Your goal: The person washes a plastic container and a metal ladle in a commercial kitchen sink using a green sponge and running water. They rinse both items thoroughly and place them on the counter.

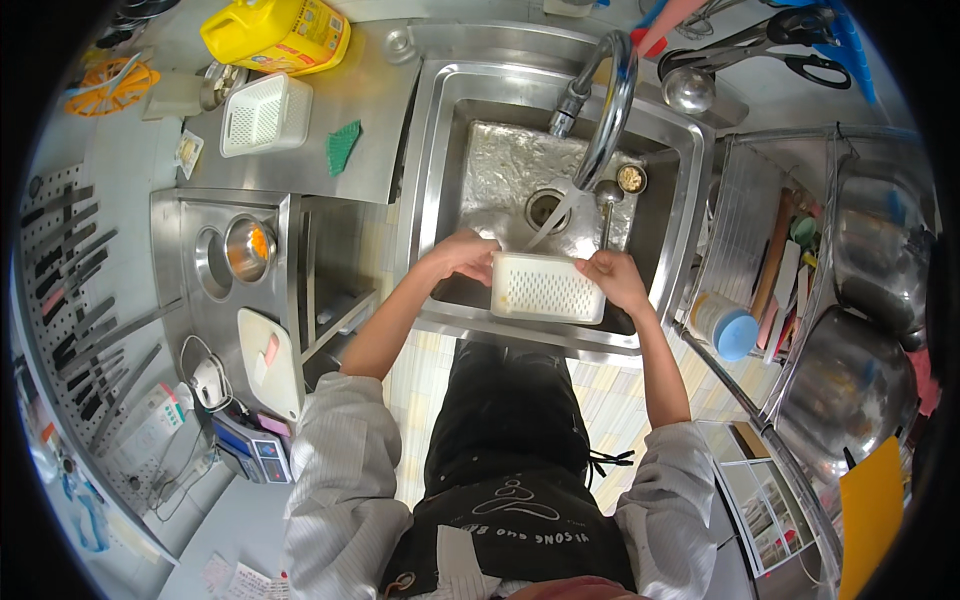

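A white perforated plastic basket (551,289) is held over the near part of the stainless steel sink (442,300), tilted so that a face with slots shows. My left hand (469,255) grips its left end, with the fingertips partly hidden. At the upper right corner, my right hand (613,277) has its thumb and fingers on the rim. Water runs from the curved faucet (616,112) towards the sink floor just beyond the basket. A small metal cup of pale bits (631,178) and a ladle (607,196) rest in the sink's right part.
On the left counter (375,82) stand a second white basket (266,116), a green scouring pad (343,148) and a yellow jug (277,34). Lower left are a metal bowl of orange pieces (250,247) and a cutting board (268,360). A rack with steel basins (847,390) stands at right.
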The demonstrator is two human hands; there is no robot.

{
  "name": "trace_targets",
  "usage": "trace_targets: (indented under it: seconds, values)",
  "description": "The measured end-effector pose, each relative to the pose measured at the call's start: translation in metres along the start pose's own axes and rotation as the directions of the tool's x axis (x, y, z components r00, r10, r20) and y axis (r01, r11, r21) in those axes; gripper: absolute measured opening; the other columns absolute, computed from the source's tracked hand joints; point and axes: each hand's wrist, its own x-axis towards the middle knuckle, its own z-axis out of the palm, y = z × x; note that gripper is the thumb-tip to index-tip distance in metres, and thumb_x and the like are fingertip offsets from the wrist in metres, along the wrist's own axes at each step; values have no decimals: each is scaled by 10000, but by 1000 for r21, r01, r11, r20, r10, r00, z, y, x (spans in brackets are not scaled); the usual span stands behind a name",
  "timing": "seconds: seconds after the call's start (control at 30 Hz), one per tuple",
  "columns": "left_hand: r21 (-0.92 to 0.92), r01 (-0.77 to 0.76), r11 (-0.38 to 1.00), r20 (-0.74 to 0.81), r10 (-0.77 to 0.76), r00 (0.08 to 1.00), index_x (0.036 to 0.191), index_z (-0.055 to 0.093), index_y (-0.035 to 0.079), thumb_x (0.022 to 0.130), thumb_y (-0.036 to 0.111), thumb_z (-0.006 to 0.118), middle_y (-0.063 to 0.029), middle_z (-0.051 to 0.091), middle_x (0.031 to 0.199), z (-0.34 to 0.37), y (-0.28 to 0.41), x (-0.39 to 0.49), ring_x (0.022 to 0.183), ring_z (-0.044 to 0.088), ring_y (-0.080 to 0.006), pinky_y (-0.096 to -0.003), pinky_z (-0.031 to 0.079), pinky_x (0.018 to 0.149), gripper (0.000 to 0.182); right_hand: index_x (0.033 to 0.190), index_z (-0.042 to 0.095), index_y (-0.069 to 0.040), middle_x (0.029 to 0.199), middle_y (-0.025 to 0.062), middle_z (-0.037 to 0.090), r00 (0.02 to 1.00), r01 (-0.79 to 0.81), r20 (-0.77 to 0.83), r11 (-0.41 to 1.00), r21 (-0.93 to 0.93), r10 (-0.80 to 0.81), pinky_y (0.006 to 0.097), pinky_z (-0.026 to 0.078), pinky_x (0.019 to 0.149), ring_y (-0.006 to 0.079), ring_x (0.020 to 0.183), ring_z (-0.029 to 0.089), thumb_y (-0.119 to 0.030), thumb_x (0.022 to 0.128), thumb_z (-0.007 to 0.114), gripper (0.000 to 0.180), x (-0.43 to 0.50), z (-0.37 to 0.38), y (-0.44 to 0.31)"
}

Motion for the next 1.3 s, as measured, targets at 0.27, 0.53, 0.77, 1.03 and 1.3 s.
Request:
trace_targets:
  seconds: [0.27, 0.53, 0.77, 1.03, 1.3]
  values:
    - [524, -413, 745, -264, 603, 753, 810, 682, -51, 856, 164, 677, -167, 722, 1006, 3, -78, 82, 728, 698, -237, -339, 577, 630, 219, 806, 658, -26, 939, 122, 644, 831, 428, -128, 770, -474, -541, 419, 500, 855, 329, 979, 592, -189, 821, 727, 178, 21, 78, 86]
    - [693, -248, 677, -356, 620, 699, 876, 726, 70, 847, 239, 669, -196, 696, 903, 21, -125, 115, 878, 665, -387, -469, 532, 809, 181, 929, 715, -71, 1191, 85, 633, 893, 177, -100, 547, -818, -438, 460, 374, 1082, 264, 1219, 534, -83, 820, 614, 149, 49, 119, 142]
    - [644, -217, 734, -389, 558, 733, 932, 718, 69, 829, 242, 714, -174, 705, 856, 20, -142, 102, 819, 695, -341, -441, 548, 790, 201, 907, 741, -138, 978, 34, 726, 949, 198, 39, 493, -847, -314, 461, 316, 1042, 190, 1244, 532, -159, 869, 545, 201, 57, 139, 140]
    - [528, -244, 814, -497, 528, 688, 853, 645, 47, 843, 229, 693, -192, 693, 801, 20, -132, 120, 754, 700, -338, -417, 555, 726, 188, 832, 751, -157, 927, 48, 725, 943, 195, -67, 705, -681, -325, 403, 375, 975, 201, 1123, 598, -144, 734, 710, 107, 66, 133, 142]
    - [384, -479, 789, -497, 614, 613, 871, 578, 26, 833, 133, 684, -193, 686, 921, 19, -72, 86, 750, 708, -336, -394, 549, 682, 156, 912, 743, -121, 899, 69, 711, 823, 274, -287, 786, -554, -490, 402, 461, 840, 247, 962, 638, -115, 736, 749, 176, 89, 124, 120]
